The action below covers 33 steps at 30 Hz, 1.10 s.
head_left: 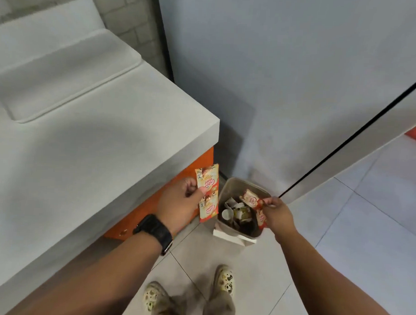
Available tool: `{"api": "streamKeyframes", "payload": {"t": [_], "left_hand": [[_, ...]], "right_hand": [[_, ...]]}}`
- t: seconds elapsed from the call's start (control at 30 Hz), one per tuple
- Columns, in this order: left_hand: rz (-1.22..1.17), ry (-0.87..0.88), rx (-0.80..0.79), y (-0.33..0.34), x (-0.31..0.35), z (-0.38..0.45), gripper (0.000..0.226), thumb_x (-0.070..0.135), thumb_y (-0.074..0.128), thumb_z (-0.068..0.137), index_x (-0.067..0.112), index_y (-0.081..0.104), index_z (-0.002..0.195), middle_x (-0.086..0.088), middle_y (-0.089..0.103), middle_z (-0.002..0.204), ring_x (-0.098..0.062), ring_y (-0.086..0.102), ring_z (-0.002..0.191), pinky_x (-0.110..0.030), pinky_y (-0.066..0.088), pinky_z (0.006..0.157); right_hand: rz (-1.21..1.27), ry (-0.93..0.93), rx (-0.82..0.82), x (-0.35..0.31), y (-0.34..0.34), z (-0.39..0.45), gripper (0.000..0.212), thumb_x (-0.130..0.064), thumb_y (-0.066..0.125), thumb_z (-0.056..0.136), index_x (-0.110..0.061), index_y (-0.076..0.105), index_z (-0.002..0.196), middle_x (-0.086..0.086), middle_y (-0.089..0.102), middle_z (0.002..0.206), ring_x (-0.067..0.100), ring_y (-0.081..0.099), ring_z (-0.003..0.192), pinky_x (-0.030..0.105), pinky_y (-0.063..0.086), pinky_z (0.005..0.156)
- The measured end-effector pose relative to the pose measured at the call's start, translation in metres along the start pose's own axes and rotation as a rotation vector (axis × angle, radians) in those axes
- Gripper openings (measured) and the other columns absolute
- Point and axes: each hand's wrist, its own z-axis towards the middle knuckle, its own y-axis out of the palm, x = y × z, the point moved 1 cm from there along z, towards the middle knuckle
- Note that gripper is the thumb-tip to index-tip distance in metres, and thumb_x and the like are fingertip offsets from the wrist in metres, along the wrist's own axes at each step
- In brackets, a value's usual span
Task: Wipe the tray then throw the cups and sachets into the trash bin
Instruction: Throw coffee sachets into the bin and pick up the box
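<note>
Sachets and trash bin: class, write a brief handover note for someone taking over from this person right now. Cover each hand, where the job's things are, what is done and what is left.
Left hand: shut on a strip of sachets, held beside the counter, short of the trash bin.
Right hand: pinching crumpled sachets directly over the open bin.
Bin: on the floor by the counter's corner, already holding cups and other rubbish.
Done: cups appear binned. The tray is out of view, so wiping cannot be confirmed.
Left: drop both lots of sachets into the bin.
</note>
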Motion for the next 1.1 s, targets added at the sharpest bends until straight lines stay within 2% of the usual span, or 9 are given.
{"api": "streamKeyframes", "payload": {"t": [0.07, 0.17, 0.23, 0.3, 0.47, 0.6, 0.83, 1.0, 1.1], "left_hand": [[0.002, -0.064, 0.009, 0.01, -0.007, 0.005, 0.011, 0.029, 0.066, 0.087, 0.031, 0.067, 0.077, 0.011, 0.073, 0.084, -0.009, 0.07, 0.083, -0.045, 0.057, 0.081], [0.031, -0.139, 0.017, 0.022, -0.012, 0.011, 0.011, 0.024, 0.064, 0.089, 0.027, 0.065, 0.079, 0.013, 0.071, 0.085, -0.01, 0.069, 0.084, -0.04, 0.058, 0.08], [0.052, -0.173, -0.005, 0.03, -0.015, 0.018, 0.01, 0.024, 0.062, 0.091, 0.028, 0.063, 0.081, 0.015, 0.07, 0.087, -0.009, 0.069, 0.083, -0.037, 0.059, 0.078], [0.081, -0.197, -0.027, 0.041, -0.018, 0.028, 0.009, 0.024, 0.062, 0.091, 0.025, 0.063, 0.082, 0.012, 0.07, 0.088, -0.012, 0.069, 0.083, -0.04, 0.059, 0.078], [0.111, -0.24, -0.207, 0.08, -0.027, 0.053, 0.005, 0.022, 0.059, 0.09, 0.027, 0.06, 0.091, 0.003, 0.07, 0.107, -0.022, 0.067, 0.098, -0.046, 0.054, 0.089], [0.191, -0.264, -0.328, 0.099, -0.021, 0.056, 0.042, 0.024, 0.056, 0.093, 0.021, 0.047, 0.134, 0.0, 0.053, 0.137, -0.019, 0.053, 0.122, -0.03, 0.041, 0.102], [0.268, -0.267, -0.285, 0.076, -0.02, 0.051, 0.049, 0.026, 0.055, 0.094, 0.018, 0.041, 0.14, 0.0, 0.042, 0.147, -0.016, 0.04, 0.135, -0.031, 0.034, 0.11], [0.192, -0.274, -0.189, 0.041, -0.009, 0.039, 0.048, 0.032, 0.057, 0.093, 0.029, 0.042, 0.138, 0.006, 0.042, 0.145, -0.017, 0.044, 0.129, -0.038, 0.041, 0.105], [0.168, -0.224, -0.128, 0.019, 0.001, 0.026, 0.042, 0.032, 0.057, 0.093, 0.029, 0.047, 0.133, 0.008, 0.049, 0.138, -0.01, 0.049, 0.116, -0.032, 0.041, 0.098]], "right_hand": [[-0.031, 0.058, -0.13, 0.013, 0.003, 0.024, 0.022, -0.008, 0.057, 0.087, -0.024, 0.058, 0.102, 0.008, 0.065, 0.098, 0.026, 0.062, 0.083, 0.046, 0.055, 0.081], [-0.098, 0.091, -0.179, 0.033, 0.006, 0.056, 0.051, -0.021, 0.063, 0.081, -0.023, 0.052, 0.131, 0.001, 0.059, 0.114, 0.021, 0.056, 0.097, 0.029, 0.049, 0.075], [-0.062, 0.112, -0.144, 0.038, 0.005, 0.064, 0.054, -0.02, 0.063, 0.085, -0.022, 0.048, 0.137, 0.003, 0.057, 0.126, 0.024, 0.056, 0.11, 0.032, 0.049, 0.091], [-0.033, 0.116, -0.114, 0.035, 0.002, 0.063, 0.046, -0.015, 0.062, 0.089, -0.016, 0.053, 0.133, 0.006, 0.058, 0.128, 0.026, 0.056, 0.117, 0.038, 0.041, 0.106], [-0.025, 0.1, -0.133, 0.041, -0.016, 0.057, 0.026, -0.018, 0.06, 0.091, -0.015, 0.065, 0.117, 0.009, 0.063, 0.117, 0.024, 0.058, 0.104, 0.041, 0.045, 0.101], [-0.046, 0.089, -0.132, 0.05, -0.03, 0.054, 0.023, -0.019, 0.058, 0.092, -0.015, 0.065, 0.114, 0.006, 0.061, 0.11, 0.025, 0.057, 0.105, 0.038, 0.045, 0.096], [-0.101, 0.078, -0.198, 0.043, -0.024, 0.04, 0.017, -0.016, 0.057, 0.09, -0.025, 0.065, 0.101, 0.008, 0.066, 0.108, 0.027, 0.06, 0.104, 0.041, 0.046, 0.094], [-0.146, -0.043, -0.367, 0.006, 0.004, 0.024, 0.018, -0.016, 0.057, 0.092, -0.024, 0.068, 0.104, -0.001, 0.065, 0.087, 0.018, 0.059, 0.085, 0.026, 0.044, 0.072], [-0.12, -0.131, -0.486, -0.025, 0.022, 0.008, 0.015, -0.019, 0.06, 0.092, -0.027, 0.067, 0.103, -0.006, 0.067, 0.091, 0.012, 0.06, 0.085, 0.019, 0.041, 0.064]]}}
